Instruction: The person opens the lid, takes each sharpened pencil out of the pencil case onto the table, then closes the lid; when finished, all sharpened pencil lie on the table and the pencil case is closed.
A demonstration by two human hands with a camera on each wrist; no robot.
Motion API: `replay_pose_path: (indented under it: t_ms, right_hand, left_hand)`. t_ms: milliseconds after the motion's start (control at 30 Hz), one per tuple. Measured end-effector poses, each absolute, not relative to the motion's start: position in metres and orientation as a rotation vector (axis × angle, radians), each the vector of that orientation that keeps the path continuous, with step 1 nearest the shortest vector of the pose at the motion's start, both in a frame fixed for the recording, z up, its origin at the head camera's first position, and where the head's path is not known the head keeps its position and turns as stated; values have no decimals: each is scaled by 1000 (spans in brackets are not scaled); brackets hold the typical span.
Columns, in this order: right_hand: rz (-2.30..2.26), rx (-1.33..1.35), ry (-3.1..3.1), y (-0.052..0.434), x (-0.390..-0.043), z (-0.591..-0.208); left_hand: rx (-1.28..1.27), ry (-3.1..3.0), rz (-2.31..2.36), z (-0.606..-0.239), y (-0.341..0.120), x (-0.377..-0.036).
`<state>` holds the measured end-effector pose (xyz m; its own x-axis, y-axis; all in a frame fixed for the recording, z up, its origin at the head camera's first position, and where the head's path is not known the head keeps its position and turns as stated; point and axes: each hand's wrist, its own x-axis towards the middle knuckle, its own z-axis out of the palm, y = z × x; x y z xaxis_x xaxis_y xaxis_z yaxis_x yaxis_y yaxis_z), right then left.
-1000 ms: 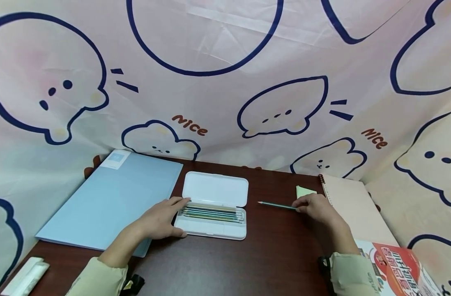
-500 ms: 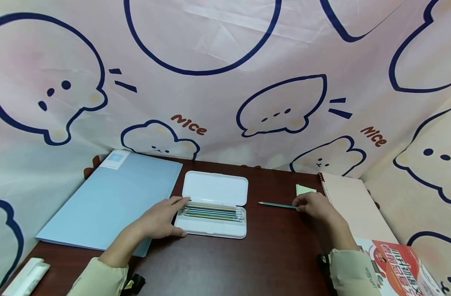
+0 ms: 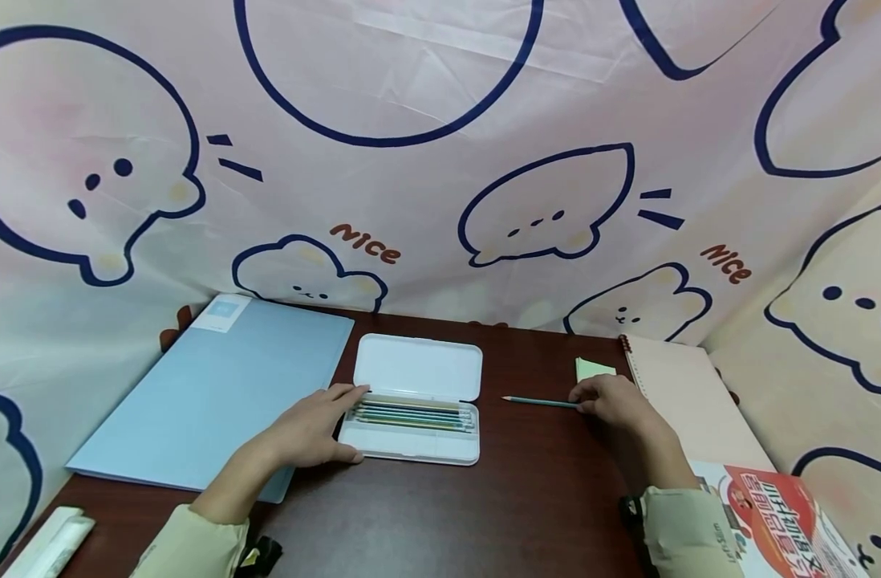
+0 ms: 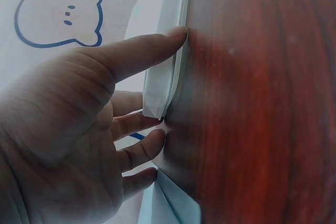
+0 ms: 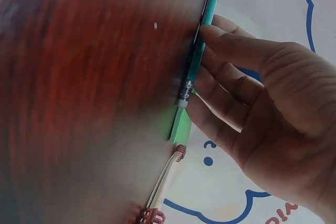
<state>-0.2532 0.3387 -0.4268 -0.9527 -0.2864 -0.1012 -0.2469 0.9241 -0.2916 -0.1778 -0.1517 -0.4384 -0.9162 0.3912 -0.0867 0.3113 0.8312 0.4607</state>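
From the head camera, the left hand (image 3: 312,429) lay flat with straight fingers against the left end of the open white pencil case (image 3: 412,417), mid-table. The right hand (image 3: 614,403) touched the right end of a teal pencil (image 3: 537,401) lying just right of the case.

The left wrist camera showed the thumb (image 4: 136,53) pressed on the case's edge (image 4: 165,72).

In the right wrist view, relaxed fingers (image 5: 231,45) rested on the pencil (image 5: 202,45), not wrapped round it, near a green sticky pad (image 5: 181,126).
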Motion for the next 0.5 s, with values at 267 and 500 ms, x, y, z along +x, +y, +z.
replay_pose_path:
  t_ms: [267,500]
  right_hand:
    - [-541,-539,3009,320,-240,-416]
    - [-635,-726,2979,272,-226,-407]
  left_hand:
    - [549,2834,668,-440,-152,-179]
    - [555,2836,663,-440,-152,-179]
